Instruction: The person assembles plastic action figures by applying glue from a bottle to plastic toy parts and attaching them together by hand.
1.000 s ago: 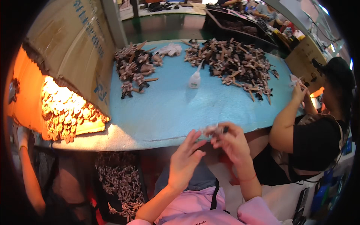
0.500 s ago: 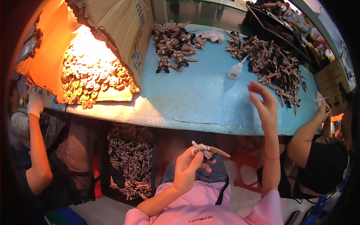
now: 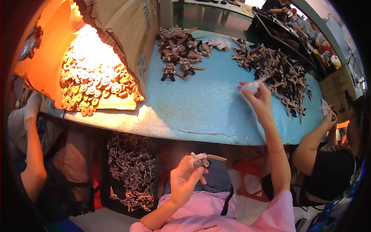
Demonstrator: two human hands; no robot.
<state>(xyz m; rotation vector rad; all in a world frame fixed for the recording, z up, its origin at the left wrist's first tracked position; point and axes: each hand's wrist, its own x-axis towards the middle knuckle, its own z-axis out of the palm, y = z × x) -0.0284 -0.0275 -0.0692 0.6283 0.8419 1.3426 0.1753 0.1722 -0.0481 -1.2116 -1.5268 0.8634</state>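
Over my lap, my left hand (image 3: 184, 181) grips a small toy figure (image 3: 198, 161) between thumb and fingers. A long tan blade-shaped piece juts from the figure to the right. My right hand (image 3: 262, 103) is above the blue table, closed around a small white squeeze bottle (image 3: 250, 87) with a thin nozzle. The nozzle slants up to the right, in front of a large heap of similar figures (image 3: 288, 71). Farther left on the table lies a second heap of figures (image 3: 179, 48).
A torn cardboard box (image 3: 119, 31), brightly lit inside, holds many small ring-like pieces (image 3: 89, 85) at the left. Below the table edge stands a black crate (image 3: 131, 174) of small parts. A crumpled white cloth (image 3: 220, 43) lies at the back. Co-workers' arms (image 3: 33, 154) flank both sides.
My right hand has reached forward and left, closed on the white bottle and lifted it off the table. My left hand has shifted slightly left and down with the figure.
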